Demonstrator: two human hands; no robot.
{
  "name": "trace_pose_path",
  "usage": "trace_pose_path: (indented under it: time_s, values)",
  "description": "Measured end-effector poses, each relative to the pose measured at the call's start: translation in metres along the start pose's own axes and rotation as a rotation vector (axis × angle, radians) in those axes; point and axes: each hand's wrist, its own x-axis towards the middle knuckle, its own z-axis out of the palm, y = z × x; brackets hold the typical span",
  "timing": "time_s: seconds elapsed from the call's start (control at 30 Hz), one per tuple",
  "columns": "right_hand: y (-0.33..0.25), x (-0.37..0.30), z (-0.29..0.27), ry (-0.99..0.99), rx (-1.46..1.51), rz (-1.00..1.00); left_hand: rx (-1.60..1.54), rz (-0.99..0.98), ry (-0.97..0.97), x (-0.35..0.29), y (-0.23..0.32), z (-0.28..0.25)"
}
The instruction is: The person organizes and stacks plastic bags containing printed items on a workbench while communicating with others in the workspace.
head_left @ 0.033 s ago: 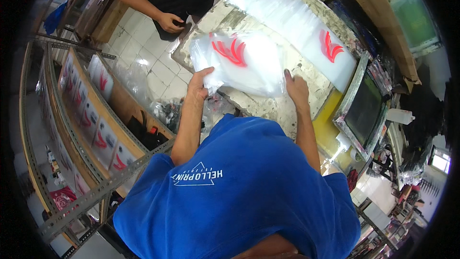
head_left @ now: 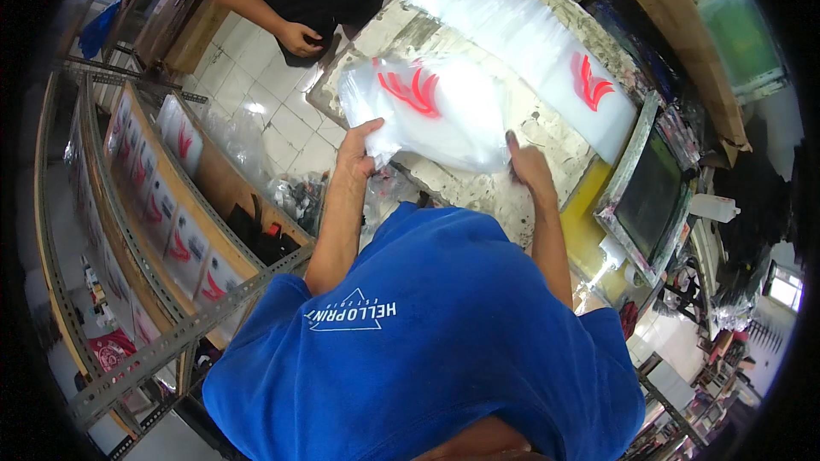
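Hands frame a soft, glossy stack of clear plastic bags (head_left: 431, 111) with red prints — left hand (head_left: 359, 149) clamped on its near-left corner, right hand (head_left: 528, 166) pressed against its right edge, grip unclear — on the worn, speckled tabletop (head_left: 478, 192).

Both my arms reach forward. My left hand (head_left: 357, 149) grips the near left corner of the stack of plastic bags (head_left: 436, 111), fingers curled; my right hand (head_left: 528, 166) presses its near right edge.
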Motion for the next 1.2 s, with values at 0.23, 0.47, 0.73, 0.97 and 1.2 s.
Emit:
trace_pose_path:
  time_s: [0.23, 0.47, 0.73, 0.97, 1.2]
  values:
    - [0.054, -0.012, 0.074, -0.788, 1.648, 0.023, -0.055, 0.037, 0.024, -0.028, -0.008, 0.012]
    - [0.019, 0.009, 0.055, -0.364, 1.662, -0.123, 0.337, 0.04, 0.122, -0.011, -0.004, -0.063]
    - [-0.023, 0.075, 0.014, -0.255, 0.609, -0.242, 0.743, 0.011, 0.256, 0.003, 0.028, -0.063]
    - [-0.052, 0.076, 0.028, -0.018, 0.27, -0.343, 1.083, 0.235, 0.378, 0.034, 0.031, -0.067]
    - [-0.02, 0.041, 0.03, -0.076, 0.522, -0.474, 1.074, 0.112, 0.228, -0.005, 0.033, -0.049]
